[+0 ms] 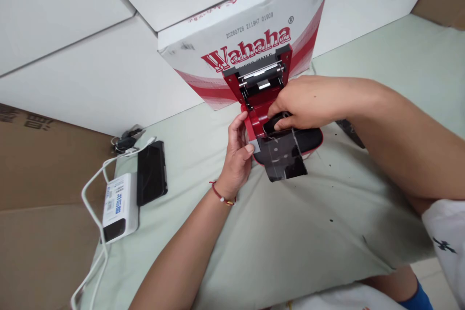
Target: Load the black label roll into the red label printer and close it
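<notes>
A red and black device (258, 115) stands on the cloth with its hinged lid (259, 77) raised, showing a metal-and-black roller on the lid's inner side. My left hand (238, 147) grips the device's left side, thumb at a grey front corner and fingers along the red wall. Reaching in from the right, my right hand (296, 106) has its thumb and fingers closed around a black part (271, 125) inside the housing; its full shape is hidden. A glossy black sheet (285, 157) hangs over the device's front edge.
Behind the device a white and red Wahaha carton (250, 34) leans on the white wall. To the left lie a black phone (151, 173), a white power bank (119, 208), a white cable (89, 203) and a brown box (51, 169). A dark object (350, 131) lies partly behind my right forearm.
</notes>
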`<state>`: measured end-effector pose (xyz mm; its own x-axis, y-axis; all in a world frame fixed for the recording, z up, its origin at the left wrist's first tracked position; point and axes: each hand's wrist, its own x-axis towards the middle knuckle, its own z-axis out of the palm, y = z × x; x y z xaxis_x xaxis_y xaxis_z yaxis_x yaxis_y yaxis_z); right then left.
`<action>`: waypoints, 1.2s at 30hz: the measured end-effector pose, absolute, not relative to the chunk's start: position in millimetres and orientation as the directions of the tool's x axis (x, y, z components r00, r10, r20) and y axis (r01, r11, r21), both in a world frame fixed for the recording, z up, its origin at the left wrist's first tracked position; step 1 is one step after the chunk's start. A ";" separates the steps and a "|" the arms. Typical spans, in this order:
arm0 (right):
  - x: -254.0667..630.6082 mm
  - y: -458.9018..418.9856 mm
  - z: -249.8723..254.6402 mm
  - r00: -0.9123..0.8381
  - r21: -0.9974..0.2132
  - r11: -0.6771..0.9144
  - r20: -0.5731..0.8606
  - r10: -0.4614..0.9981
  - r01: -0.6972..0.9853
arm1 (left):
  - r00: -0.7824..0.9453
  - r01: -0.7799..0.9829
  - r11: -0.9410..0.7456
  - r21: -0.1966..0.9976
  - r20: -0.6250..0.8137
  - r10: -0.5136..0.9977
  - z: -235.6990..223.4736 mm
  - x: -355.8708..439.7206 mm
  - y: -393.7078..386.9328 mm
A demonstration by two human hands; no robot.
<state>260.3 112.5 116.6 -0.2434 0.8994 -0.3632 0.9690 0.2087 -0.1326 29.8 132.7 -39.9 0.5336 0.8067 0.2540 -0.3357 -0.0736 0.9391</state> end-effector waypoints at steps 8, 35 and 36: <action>272.4 104.8 136.8 -0.265 -0.353 0.141 -0.332 0.905 0.925 | 0.548 -0.334 -0.063 0.940 0.248 0.799 -43.0 30.1 136.0; 255.4 108.1 127.3 -0.226 -0.118 0.196 -0.358 0.906 0.974 | 0.547 -0.361 -0.060 0.931 0.263 0.795 -44.1 32.4 136.5; 257.1 103.5 133.6 -0.259 -0.190 0.207 -0.311 0.915 0.960 | 0.547 -0.360 -0.061 0.931 0.264 0.794 -43.8 32.5 136.3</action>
